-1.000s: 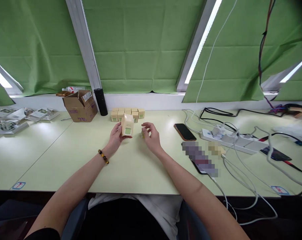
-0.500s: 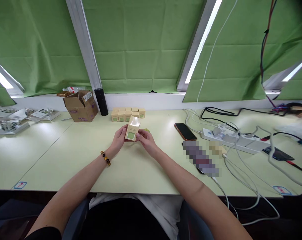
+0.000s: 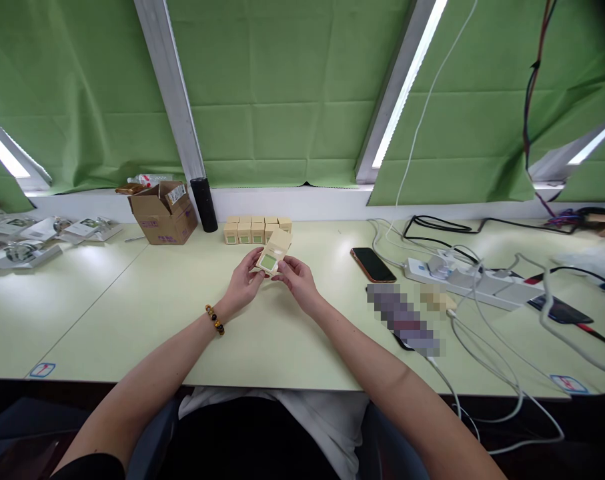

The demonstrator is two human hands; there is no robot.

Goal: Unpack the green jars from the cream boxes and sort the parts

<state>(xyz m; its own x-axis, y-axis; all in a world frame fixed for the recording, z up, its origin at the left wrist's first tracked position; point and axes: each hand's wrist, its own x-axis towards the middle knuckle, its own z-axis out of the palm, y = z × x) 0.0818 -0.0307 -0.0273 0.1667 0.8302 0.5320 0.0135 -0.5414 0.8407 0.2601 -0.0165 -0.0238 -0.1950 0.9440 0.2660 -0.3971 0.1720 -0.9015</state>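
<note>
A small beige cardboard box (image 3: 281, 244) with a green square on its face is held up between my two hands, leaning to the right. My left hand (image 3: 243, 279) is closed on its lower left side, the thumb along the front. On the lower right, my right hand (image 3: 299, 280) grips the box with its thumb near the green square. Whatever the box contains cannot be seen. Just behind it, several similar beige boxes (image 3: 245, 232) stand packed together on the table.
A brown carton (image 3: 165, 223) and a black cylinder (image 3: 203, 205) stand at the back left. Packaged items (image 3: 19, 252) lie far left. To the right are a phone (image 3: 373, 265), a white power strip (image 3: 475, 283) and tangled cables. The table's front edge (image 3: 282, 388) lies close to my body.
The box has turned and tipped to the right between my hands. My left hand has shifted slightly right, its thumb lower on the box. A yellow-green thing beside my right hand no longer shows.
</note>
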